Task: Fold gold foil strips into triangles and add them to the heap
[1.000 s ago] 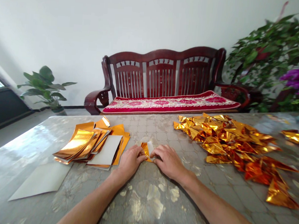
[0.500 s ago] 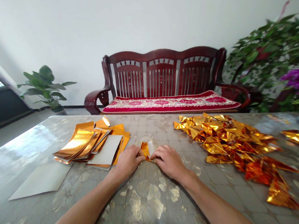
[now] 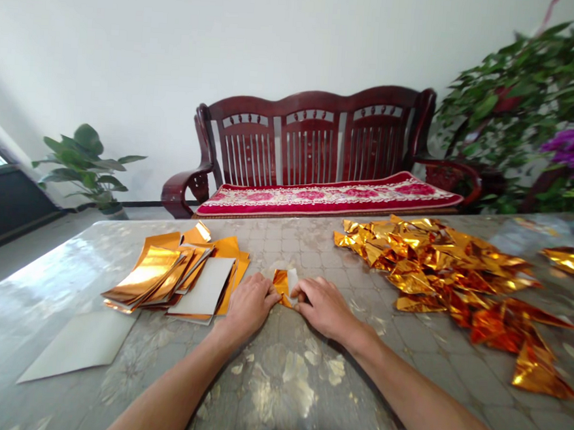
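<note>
Between my hands, at the middle of the table, is a small sheet of gold foil paper (image 3: pixel 282 284), partly folded so that its white back shows on the right. My left hand (image 3: pixel 253 299) is closed, with thumb and fingers pinching the sheet's left lower edge. My right hand (image 3: pixel 321 304) is closed too, its fingertips gripping the right edge. Left of my left hand lies a loose stack of gold foil paper sheets (image 3: pixel 152 274), one with its pale side (image 3: pixel 204 289) up. A pile of folded gold foil pieces (image 3: pixel 426 261) spreads to the right.
A single pale sheet (image 3: pixel 81 346) lies at the left of the patterned table (image 3: pixel 264 397). Clear plastic (image 3: pixel 529 235) and more foil (image 3: pixel 569 262) sit at the far right. Behind stand a wooden bench (image 3: pixel 309 141) and plants (image 3: pixel 86 168).
My hands have shifted very slightly at the foil paper, and its fold looks a little different, with the gold part more upright. The stack and the pile have stayed put.
</note>
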{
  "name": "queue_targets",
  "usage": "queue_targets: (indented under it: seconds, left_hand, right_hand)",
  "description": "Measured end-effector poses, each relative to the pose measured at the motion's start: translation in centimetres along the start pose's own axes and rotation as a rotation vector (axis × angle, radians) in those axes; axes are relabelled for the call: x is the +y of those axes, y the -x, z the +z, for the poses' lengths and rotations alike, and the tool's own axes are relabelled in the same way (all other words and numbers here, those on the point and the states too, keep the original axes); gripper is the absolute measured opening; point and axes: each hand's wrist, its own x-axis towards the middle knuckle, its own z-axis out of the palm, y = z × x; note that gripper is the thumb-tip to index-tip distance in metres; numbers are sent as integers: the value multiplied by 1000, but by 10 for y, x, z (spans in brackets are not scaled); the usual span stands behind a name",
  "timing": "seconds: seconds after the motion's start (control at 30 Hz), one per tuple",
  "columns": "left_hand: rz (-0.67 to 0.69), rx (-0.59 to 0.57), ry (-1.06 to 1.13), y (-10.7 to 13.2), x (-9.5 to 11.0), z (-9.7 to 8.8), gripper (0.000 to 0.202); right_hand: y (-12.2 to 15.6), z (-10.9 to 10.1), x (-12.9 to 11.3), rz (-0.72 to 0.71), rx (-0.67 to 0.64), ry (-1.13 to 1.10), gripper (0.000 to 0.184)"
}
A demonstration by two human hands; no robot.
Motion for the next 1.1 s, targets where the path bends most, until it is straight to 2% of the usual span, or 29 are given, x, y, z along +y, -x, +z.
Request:
queue_targets:
  seconds: [0.17,0.33,0.6,0.77,0.93,1.1]
  left_hand:
    - [20,-11,-64,-3,0,0,25]
    - [25,-9,-108,-6,0,0,26]
    - [6,9,-63,-7,-2,1,26]
    - [12,33,51,-6,-9,4,25]
    - [101,-18,259,-7,-21,2,15]
    - [50,-15,273,-10,-26,2,16]
  right_hand:
    - [0,1,0,19,-8,8,16]
    - [1,-1,-2,-19,-14,39,22]
    - [4,-2,-4,-79,-25,113,24]
    - [3,-4,-3,-88,-45,142,25]
    - [3,-5,-2,-88,-58,135,27]
    - [2,-6,-3,-81,-75,140,26]
